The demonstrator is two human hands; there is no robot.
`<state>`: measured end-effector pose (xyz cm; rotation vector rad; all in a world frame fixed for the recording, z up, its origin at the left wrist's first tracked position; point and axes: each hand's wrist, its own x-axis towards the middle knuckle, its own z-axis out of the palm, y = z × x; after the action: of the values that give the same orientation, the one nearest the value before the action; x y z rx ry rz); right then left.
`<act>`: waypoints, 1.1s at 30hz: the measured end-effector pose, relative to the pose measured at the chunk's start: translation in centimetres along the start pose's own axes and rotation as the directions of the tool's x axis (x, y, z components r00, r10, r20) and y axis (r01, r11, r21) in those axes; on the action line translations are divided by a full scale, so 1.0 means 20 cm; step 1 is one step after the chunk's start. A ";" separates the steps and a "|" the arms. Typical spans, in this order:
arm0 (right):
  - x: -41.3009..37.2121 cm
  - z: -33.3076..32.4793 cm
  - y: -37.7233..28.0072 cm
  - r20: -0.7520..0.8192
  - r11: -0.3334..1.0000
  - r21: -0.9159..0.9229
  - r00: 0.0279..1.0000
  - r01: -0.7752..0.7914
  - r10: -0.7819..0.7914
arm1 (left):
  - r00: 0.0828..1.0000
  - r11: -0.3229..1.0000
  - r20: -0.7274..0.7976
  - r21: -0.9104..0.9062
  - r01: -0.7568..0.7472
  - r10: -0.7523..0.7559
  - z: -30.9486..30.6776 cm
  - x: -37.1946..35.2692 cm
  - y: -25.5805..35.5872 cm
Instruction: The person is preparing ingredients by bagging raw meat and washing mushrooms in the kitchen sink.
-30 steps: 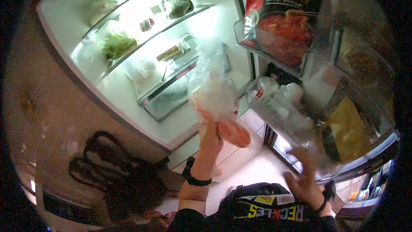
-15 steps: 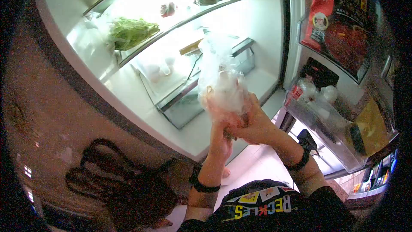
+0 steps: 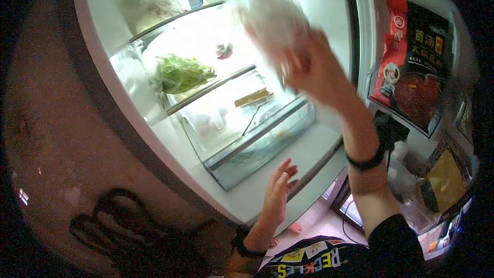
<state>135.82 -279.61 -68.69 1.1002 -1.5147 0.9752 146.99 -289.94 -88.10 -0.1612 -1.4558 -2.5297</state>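
In the head view my right hand [image 3: 319, 69] is raised inside the open fridge, its fingers closed on a clear plastic bag [image 3: 270, 15]. The bag is blurred by motion, and its whitish contents cannot be made out. It hangs in front of the upper shelves and hides part of them. Lower down, my left hand [image 3: 280, 190] is empty with its fingers apart, near the front of the clear drawer [image 3: 247, 157]. Left of the bag, a leafy green vegetable [image 3: 182, 74] in plastic wrap lies on the middle shelf, beside a small wrapped item [image 3: 224, 50].
On the top shelf sit a plastic bag [image 3: 164, 7] and a blue-lidded container [image 3: 194, 0]. The open door [image 3: 363, 31] on the right holds a red-and-black food packet [image 3: 411, 62] and a yellowish packet [image 3: 445, 180]. Dark looped straps [image 3: 121, 201] hang at lower left.
My right hand has lifted the plastic bag up toward the upper shelves. My left hand has let go of the bag and dropped lower. The camera view has shifted upward.
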 end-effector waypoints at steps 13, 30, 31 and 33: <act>1.30 0.21 0.23 0.354 0.673 -0.738 0.883 0.060 0.309 | 0.996 0.990 0.054 0.128 0.066 -0.073 -0.12 0.00 0.06; 1.37 0.67 0.84 0.140 0.541 -0.840 0.978 0.033 0.157 | 0.992 0.985 -0.006 0.117 0.127 -0.127 -0.09 0.13 0.03; 1.37 0.64 0.78 0.138 0.540 -0.841 0.977 0.029 0.162 | 0.992 0.983 -0.004 0.134 0.127 -0.128 -0.08 0.11 0.03; 1.38 0.57 0.65 0.288 0.572 -0.818 0.906 0.065 0.309 | 0.986 0.978 -0.022 0.128 0.164 -0.162 -0.03 0.06 0.05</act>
<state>117.64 -291.63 -44.48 0.4984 -2.0899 0.0078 146.01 -291.11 -87.33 -0.0059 -1.6867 -2.5449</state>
